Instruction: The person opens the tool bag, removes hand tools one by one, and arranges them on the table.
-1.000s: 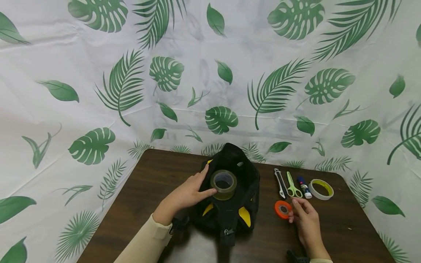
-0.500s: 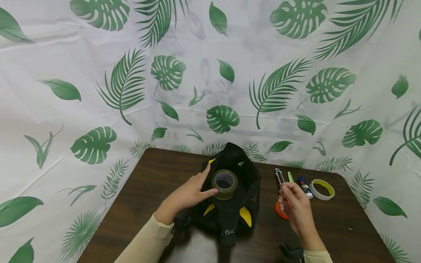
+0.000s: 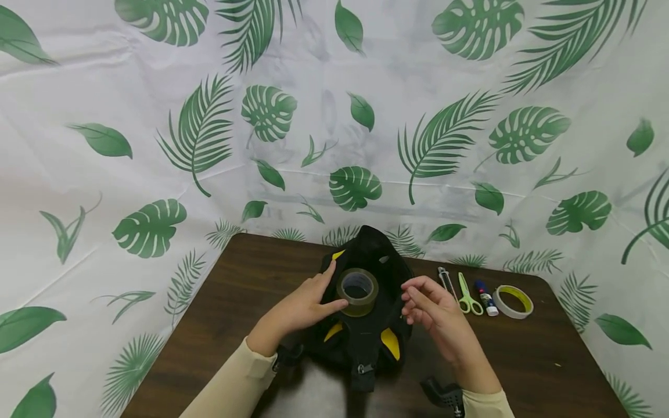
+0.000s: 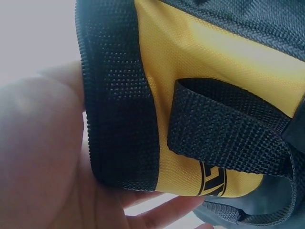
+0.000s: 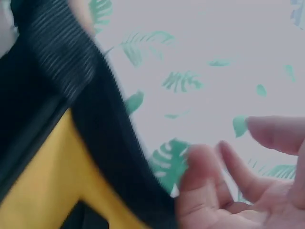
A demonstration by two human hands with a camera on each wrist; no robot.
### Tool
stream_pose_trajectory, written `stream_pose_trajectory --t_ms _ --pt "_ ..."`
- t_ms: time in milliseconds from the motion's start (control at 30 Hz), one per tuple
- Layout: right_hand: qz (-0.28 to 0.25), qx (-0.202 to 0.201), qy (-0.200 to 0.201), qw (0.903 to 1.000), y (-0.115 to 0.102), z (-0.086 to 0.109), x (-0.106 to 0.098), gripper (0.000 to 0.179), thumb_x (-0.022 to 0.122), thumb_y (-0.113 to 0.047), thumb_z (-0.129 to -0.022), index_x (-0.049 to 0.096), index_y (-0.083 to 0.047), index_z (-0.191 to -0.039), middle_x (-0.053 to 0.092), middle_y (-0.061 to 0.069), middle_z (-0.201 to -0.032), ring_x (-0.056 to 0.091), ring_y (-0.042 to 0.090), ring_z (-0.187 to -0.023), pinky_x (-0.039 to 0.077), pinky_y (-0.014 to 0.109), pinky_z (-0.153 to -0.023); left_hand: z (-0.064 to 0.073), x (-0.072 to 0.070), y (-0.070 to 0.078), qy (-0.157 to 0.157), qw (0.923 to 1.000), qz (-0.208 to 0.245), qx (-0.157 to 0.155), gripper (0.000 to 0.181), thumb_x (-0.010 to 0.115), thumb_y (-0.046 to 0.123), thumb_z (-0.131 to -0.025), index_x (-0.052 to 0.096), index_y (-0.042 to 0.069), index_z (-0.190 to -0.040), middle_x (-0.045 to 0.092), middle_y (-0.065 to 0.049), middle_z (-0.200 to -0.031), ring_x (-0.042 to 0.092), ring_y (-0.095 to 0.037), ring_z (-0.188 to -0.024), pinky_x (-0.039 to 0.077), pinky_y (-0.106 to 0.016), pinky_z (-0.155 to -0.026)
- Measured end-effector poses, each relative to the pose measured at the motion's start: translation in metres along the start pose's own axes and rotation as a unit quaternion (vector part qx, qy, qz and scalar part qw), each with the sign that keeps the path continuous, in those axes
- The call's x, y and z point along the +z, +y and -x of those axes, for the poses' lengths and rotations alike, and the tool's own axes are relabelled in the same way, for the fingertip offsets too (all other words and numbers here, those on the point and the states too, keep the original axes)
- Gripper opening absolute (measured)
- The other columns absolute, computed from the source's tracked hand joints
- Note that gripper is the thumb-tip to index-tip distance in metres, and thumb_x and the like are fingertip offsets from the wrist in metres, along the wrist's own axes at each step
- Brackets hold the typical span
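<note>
A black and yellow tool bag point(image 3: 360, 360) stands on the table with its mouth open and a zipper on the front. A roll of clear brown packing tape point(image 3: 358, 293) sits in the mouth. My left hand point(image 3: 292, 310) holds the bag's left side, thumb over the edge and fingers along the outside; in the left wrist view the fingers pass under the yellow wall point(image 4: 209, 47). My right hand point(image 3: 444, 319) is at the bag's right edge, loosely bent. Its fingers point(image 5: 205, 176) hold nothing in the right wrist view.
Right of the bag lie a utility knife point(image 3: 446, 280), light green scissors point(image 3: 468, 299), a blue-capped glue stick point(image 3: 486, 299) and a white tape roll point(image 3: 496, 305) with a yellow inside. A leaf-print cloth point(image 3: 292, 191) hangs behind the dark wooden table point(image 3: 543, 354).
My right hand has moved left from the orange tape roll, past the knife and scissors, to the bag's right edge. The orange roll is now hidden from view. My left hand has stayed put.
</note>
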State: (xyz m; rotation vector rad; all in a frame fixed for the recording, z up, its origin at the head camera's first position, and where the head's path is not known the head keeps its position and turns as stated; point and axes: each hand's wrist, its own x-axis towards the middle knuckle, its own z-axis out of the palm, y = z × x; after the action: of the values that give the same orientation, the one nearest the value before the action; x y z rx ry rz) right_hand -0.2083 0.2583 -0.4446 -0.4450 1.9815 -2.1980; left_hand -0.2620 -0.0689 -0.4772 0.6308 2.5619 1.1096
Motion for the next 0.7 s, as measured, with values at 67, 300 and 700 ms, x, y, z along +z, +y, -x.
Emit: stream_pose_trajectory --t_ms 67,300,700 --pt "0.019 0.023 -0.012 0.9995 -0.005 -0.004 0.006 0.02 0.052 -0.017 -0.117 0.062 -0.005 -0.129 0.064 0.003 -0.111 0.069 0.013 -0.092 0.062 0.026 -0.08 0.0 0.0 0.001 0.0 1.0 0.0 0.001 0.101 0.062 0.065 -0.105 0.002 0.027 -0.178 0.023 -0.015 -0.182 0.024 -0.041 -0.168 0.027 -0.065 -0.133" --pt "0.068 0.054 -0.01 0.9961 -0.016 -0.019 0.023 0.033 0.057 -0.023 -0.116 0.056 0.003 -0.136 0.062 0.009 -0.119 0.07 0.02 -0.104 0.063 0.031 -0.094 0.0 0.0 0.003 -0.003 1.0 0.003 0.001 0.102 0.063 0.064 -0.105 0.004 0.024 -0.178 0.025 -0.019 -0.18 0.026 -0.043 -0.167 0.029 -0.066 -0.132" --pt "0.215 0.128 -0.036 0.9675 -0.036 -0.057 0.052 0.043 0.063 -0.042 -0.112 0.059 -0.009 -0.139 0.065 0.011 -0.125 0.068 0.023 -0.107 0.058 0.036 -0.096 0.001 0.002 0.005 0.006 1.0 -0.003 0.005 0.101 0.062 0.065 -0.105 0.005 0.023 -0.178 0.027 -0.019 -0.18 0.029 -0.044 -0.166 0.031 -0.067 -0.13"
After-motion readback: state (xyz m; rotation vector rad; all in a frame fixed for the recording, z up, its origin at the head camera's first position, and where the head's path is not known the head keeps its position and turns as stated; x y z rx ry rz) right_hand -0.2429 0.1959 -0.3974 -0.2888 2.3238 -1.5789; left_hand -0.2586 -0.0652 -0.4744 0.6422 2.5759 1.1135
